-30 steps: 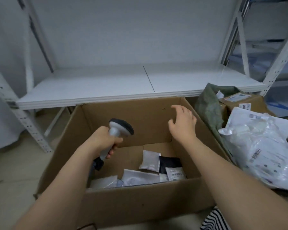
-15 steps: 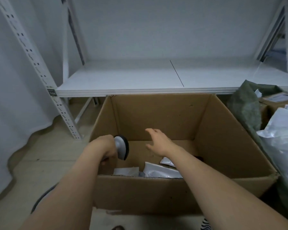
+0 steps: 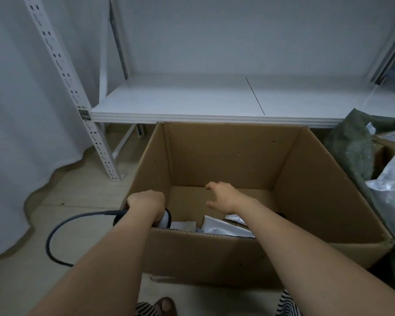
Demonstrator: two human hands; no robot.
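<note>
Head view, and we're looking straight down into the open box (image 3: 235, 156) on the floor, pushed up against the low white shelf (image 3: 180, 99). Our left hand (image 3: 146, 202) is a tight fist at the box's near left corner, fingers wrapped hard round the scanner (image 3: 166, 221). Only its white head with the dark rim peeks out under the wrist, just inside the box wall. The grey cable (image 3: 89, 214) runs left from that fist and loops down across the floor. Our right hand (image 3: 224, 197) hangs inside the box, above its bottom, fingers loosely spread with the thumb apart, holding nothing and touching nothing we can see. The white packets (image 3: 224, 229) lie flat on the box bottom by the near wall, just below and behind that wrist, partly hidden by the rim. Off to the right, a green sack (image 3: 351, 149) slumps against the box's right wall, with shiny white bags (image 3: 390, 195) piled beside it. On the left, a perforated post (image 3: 62, 71) carries the shelf, and a pale sheet (image 3: 21, 115) drapes down to the floor beyond it.
</note>
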